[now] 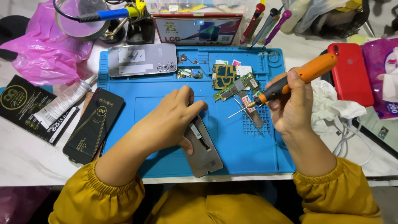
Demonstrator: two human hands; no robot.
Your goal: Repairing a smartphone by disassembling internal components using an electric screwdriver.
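Observation:
My left hand (172, 120) rests on an opened grey phone body (203, 149) lying on the blue repair mat (166, 87), fingers pressing its upper end. My right hand (290, 103) grips an orange electric screwdriver (298, 79), its thin metal bit pointing down-left above the mat, clear of the phone. Green circuit boards (234, 85) lie on the mat just beyond the bit. A silver phone back cover (143, 59) lies at the mat's far left corner.
A black flat package (93, 124) and a white tube (64, 101) lie left of the mat. A pink plastic bag (45, 45) sits far left, a red phone (352, 72) and crumpled white tissue (336, 108) on the right. Tools and a soldering stand line the back edge.

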